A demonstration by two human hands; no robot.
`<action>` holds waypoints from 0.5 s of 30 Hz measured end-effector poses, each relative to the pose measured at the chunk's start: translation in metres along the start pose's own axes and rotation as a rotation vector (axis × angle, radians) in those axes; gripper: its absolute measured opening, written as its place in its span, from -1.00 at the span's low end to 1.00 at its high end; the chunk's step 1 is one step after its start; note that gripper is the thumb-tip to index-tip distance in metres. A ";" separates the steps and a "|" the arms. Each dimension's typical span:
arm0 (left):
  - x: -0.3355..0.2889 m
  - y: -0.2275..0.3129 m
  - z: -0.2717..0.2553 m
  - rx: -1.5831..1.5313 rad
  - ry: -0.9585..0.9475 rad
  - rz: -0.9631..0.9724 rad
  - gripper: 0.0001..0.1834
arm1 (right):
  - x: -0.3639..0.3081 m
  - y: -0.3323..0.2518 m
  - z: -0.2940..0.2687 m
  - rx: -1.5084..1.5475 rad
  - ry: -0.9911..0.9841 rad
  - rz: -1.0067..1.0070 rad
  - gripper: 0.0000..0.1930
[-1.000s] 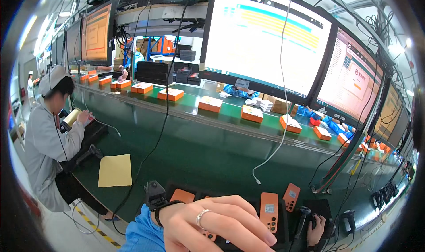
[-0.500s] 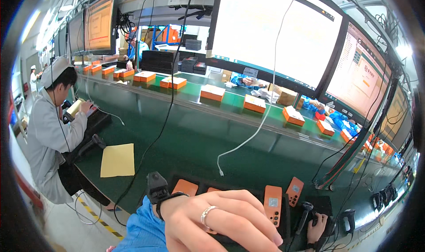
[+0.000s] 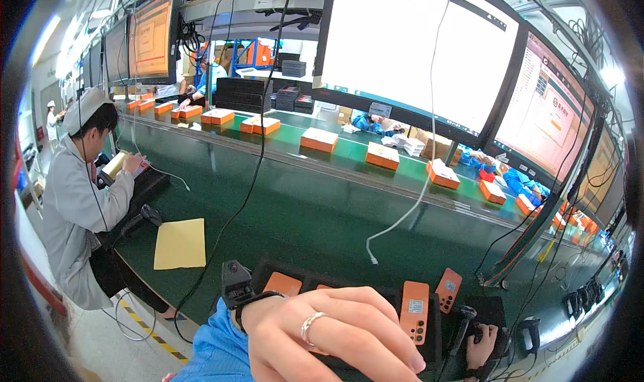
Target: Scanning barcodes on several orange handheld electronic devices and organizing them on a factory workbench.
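Note:
Large in the near middle, my left hand (image 3: 329, 335) is palm down over a black tray (image 3: 260, 268), a ring on one finger. Its fingers curl down together; whatever they hold is hidden beneath. Orange phones lie in the tray: one phone (image 3: 414, 311) shows its back with a pale label and cameras, and another phone (image 3: 283, 284) is partly behind my hand. Just outside the tray lies a third phone (image 3: 448, 289). Farther right, my right hand (image 3: 480, 348) rests with bent fingers around what looks like a black computer mouse, beside a black handheld scanner (image 3: 461, 325).
A yellow sheet (image 3: 180, 244) lies on the green bench. Orange-and-white boxes (image 3: 318, 140) line the belt beyond. A white cable (image 3: 402, 222) hangs before a large monitor (image 3: 416, 53). At left sits a person in white (image 3: 84, 194); another scanner (image 3: 530, 334) stands at right.
The white cable's end has swung right. Boxes on the belt have shifted slightly left. A far person's hand has come down onto a box. My hands have barely moved.

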State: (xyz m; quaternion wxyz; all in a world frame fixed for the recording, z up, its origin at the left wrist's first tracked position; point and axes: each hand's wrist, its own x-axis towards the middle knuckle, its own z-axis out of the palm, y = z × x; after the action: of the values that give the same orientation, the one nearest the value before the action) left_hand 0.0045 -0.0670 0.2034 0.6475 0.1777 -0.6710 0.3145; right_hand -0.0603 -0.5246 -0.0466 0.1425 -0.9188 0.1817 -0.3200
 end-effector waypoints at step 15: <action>-0.007 0.029 -0.026 0.030 -0.048 -0.520 -0.63 | 0.001 0.006 0.003 -0.036 0.068 -0.017 -0.61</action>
State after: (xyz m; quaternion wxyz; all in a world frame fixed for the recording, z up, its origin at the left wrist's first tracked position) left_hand 0.0064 -0.0300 0.1897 0.6880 0.3612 -0.6131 0.1429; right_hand -0.0589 -0.5294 -0.0509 0.1170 -0.9113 0.1844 -0.3491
